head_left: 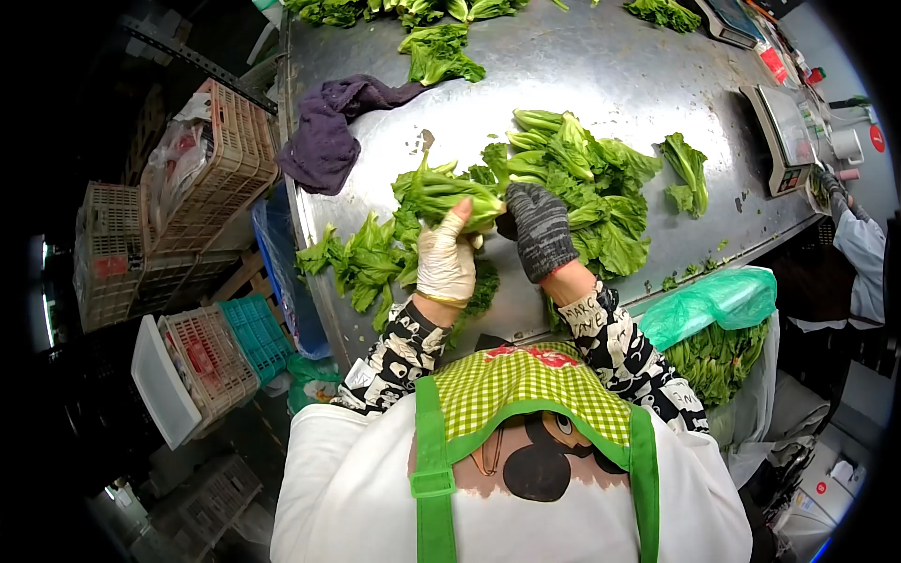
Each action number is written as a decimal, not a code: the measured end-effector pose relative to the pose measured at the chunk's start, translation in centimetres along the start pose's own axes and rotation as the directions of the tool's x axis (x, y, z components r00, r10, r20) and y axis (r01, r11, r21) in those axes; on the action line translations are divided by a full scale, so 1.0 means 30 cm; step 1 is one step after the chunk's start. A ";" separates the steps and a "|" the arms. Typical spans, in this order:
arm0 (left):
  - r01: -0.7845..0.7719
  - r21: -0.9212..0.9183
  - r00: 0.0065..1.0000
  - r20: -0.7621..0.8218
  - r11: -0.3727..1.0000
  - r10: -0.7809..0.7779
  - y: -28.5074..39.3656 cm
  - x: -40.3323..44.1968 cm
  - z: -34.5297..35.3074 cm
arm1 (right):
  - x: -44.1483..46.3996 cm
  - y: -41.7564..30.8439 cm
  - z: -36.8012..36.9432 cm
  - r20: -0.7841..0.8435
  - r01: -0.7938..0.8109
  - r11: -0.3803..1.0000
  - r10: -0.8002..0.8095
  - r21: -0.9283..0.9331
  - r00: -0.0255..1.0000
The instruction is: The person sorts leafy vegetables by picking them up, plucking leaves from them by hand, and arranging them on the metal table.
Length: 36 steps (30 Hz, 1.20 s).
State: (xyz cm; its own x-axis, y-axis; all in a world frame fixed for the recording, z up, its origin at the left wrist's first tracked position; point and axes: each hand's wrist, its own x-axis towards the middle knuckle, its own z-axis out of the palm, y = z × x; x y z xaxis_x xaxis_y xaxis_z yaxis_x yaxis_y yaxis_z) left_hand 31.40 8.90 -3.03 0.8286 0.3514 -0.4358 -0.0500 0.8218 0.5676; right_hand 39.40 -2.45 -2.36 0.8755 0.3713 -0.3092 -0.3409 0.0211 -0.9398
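My left hand (446, 265), in a white glove with a bare thumb tip, is wrapped round a head of leafy lettuce (449, 199), its cut end pointing right. At that stem end my right hand (542, 235), in a dark grey knit glove, is closed; whatever its fingers hold is hidden. Just beyond my right hand lies a pile of lettuce heads (601, 174) with pale stems. Loose leaves (361, 258) are spread on the metal table (375, 141) to the left of my left hand.
A purple cloth (324, 136) lies at the table's left edge. A scale (781, 141) stands at the right, near a single lettuce piece (688, 174). Green plastic (718, 300) partly covers greens below the right edge. Crates (211, 169) are stacked left. Another person's sleeve (859, 253) shows far right.
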 end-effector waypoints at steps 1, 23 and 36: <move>-0.012 -0.032 0.999 -0.034 0.999 0.011 -0.004 0.003 -0.005 | 0.014 0.003 -0.005 -0.020 -0.087 0.994 0.089 0.064 0.996; -0.402 0.418 0.915 0.205 0.814 0.346 0.114 0.016 0.029 | -0.016 0.046 -0.059 0.405 0.193 0.787 0.078 -0.586 0.911; -0.570 0.807 0.820 0.570 -0.154 -0.046 -0.030 0.464 0.146 | -0.109 -0.038 -0.060 0.372 0.193 0.570 0.216 -0.799 0.903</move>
State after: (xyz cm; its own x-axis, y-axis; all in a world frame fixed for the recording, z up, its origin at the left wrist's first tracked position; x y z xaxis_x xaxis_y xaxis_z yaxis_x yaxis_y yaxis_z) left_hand 45.42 11.07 -6.55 0.9999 -0.0055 0.0146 -0.0144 -0.6892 0.7245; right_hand 37.53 -5.36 -0.55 0.5892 0.6852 -0.4282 0.2483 -0.6578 -0.7110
